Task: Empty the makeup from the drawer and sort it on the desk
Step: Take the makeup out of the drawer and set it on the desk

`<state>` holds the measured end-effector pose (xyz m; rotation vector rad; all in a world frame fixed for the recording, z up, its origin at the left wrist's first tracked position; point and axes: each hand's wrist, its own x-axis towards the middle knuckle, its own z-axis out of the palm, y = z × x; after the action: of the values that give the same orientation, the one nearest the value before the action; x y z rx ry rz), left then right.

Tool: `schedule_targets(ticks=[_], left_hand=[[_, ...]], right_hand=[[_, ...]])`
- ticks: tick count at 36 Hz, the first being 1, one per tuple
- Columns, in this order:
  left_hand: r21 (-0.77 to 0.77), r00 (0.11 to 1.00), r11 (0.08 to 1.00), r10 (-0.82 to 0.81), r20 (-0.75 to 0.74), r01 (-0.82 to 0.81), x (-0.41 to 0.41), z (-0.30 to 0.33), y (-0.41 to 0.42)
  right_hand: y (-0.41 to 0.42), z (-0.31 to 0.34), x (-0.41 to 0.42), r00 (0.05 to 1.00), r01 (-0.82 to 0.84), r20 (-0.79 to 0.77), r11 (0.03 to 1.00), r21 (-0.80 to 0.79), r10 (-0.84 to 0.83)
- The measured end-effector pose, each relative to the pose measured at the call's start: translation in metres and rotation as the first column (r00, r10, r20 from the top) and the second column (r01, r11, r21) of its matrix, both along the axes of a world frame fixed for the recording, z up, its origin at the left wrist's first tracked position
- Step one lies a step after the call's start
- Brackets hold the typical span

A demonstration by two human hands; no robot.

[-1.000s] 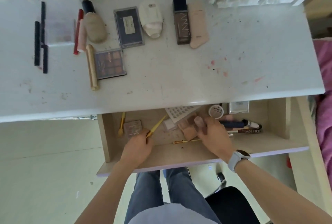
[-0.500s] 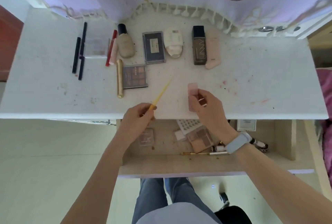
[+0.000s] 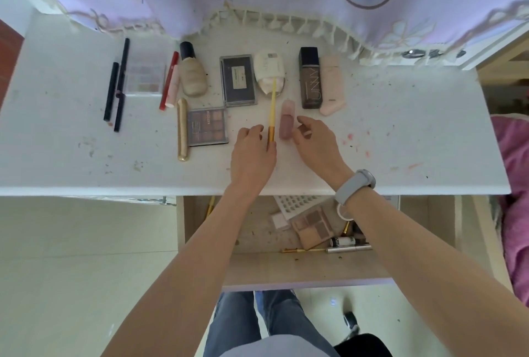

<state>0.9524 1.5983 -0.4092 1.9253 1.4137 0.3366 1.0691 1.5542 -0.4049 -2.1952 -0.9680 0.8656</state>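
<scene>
1. My left hand (image 3: 252, 153) is stretched over the middle of the tabletop (image 3: 400, 139), fingers curled, pinching the lower end of a yellow brush (image 3: 272, 110). The brush runs away from me toward the far edge, and its tip overlaps a cream tube (image 3: 269, 70), so I cannot tell whether the two touch.
2. My right hand (image 3: 317, 141) sits just right of a pink tube (image 3: 286, 120), thumb and fingers loosely spread. The tube lies flat on the tabletop; I see a narrow gap between it and my fingers, so the hand grips nothing.
3. Both forearms reach across the near edge of the tabletop and cover part of the open drawer (image 3: 315, 268) below it. The right wrist, with its grey watch (image 3: 355, 184), hides several things in the drawer's right half.
4. What I can make out in the drawer: a beige eyeshadow palette (image 3: 313, 226), a white perforated sheet (image 3: 294, 203) partly under the tabletop's edge, and small tubes near the drawer's front right that are too blurred to name.
5. Along the far edge of the tabletop lie a dark compact (image 3: 238, 80), a dark foundation bottle (image 3: 309, 77) and black pencils (image 3: 117, 84) toward the left end.
</scene>
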Motion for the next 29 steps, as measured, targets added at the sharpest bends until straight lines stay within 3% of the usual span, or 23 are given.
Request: schedule_targets(ticks=[9,17,22,26,29], left_hand=[[0.064,0.964,0.965,-0.245,-0.107,0.253,-0.005,-0.01,-0.011],[0.084,0.942,0.944,-0.308,-0.133,0.32,0.011,-0.013,-0.002],[0.06,0.959,0.958,-0.277,-0.052,0.28,0.012,-0.012,-0.003],[0.152,0.971,0.97,-0.206,0.117,0.188,-0.019,-0.008,-0.032],[0.169,0.953,0.948,-0.289,0.089,0.271,-0.055,-0.018,-0.067]], right_hand=[[-0.021,-0.009,-0.003,0.995,-0.1,0.012,0.993,0.065,0.099],[-0.026,-0.015,0.005,0.99,-0.119,0.086,0.989,0.093,0.111],[-0.028,-0.01,0.015,0.99,-0.112,0.1,0.988,0.111,0.101],[-0.059,-0.001,0.006,0.987,-0.104,0.148,0.933,0.345,0.055],[-0.106,-0.013,-0.007,0.984,-0.157,0.133,0.913,0.376,0.115]])
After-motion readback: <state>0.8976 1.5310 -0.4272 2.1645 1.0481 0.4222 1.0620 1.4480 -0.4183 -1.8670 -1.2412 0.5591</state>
